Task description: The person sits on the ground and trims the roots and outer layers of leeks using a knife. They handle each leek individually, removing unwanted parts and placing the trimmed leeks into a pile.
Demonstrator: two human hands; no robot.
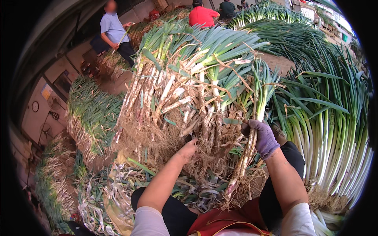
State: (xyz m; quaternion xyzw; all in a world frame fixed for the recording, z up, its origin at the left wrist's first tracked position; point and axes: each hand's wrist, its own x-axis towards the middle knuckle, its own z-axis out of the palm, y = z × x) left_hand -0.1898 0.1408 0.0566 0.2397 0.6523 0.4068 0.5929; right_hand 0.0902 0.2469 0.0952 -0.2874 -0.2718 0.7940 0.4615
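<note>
My right hand (263,137), in a purple work glove, is closed around the stems of a few unpeeled leeks or large green onions (247,150), roots down and green leaves up. My bare left hand (187,151) is at the roots and lower stems of the heap in front of me; its fingertips are partly hidden, so whether it grips a stem cannot be told. That heap of unpeeled stalks (147,85) has brown soil-stained skins, tangled roots and green tops. On the right lie cleaned stalks (330,141) with smooth white stems.
Peeled skins and leaf scraps (97,191) cover the ground around my legs. More stalks are piled at the left (91,115) and back right (286,38). A person (113,29) stands at the back left holding a stalk; another in red (202,16) sits behind the heap.
</note>
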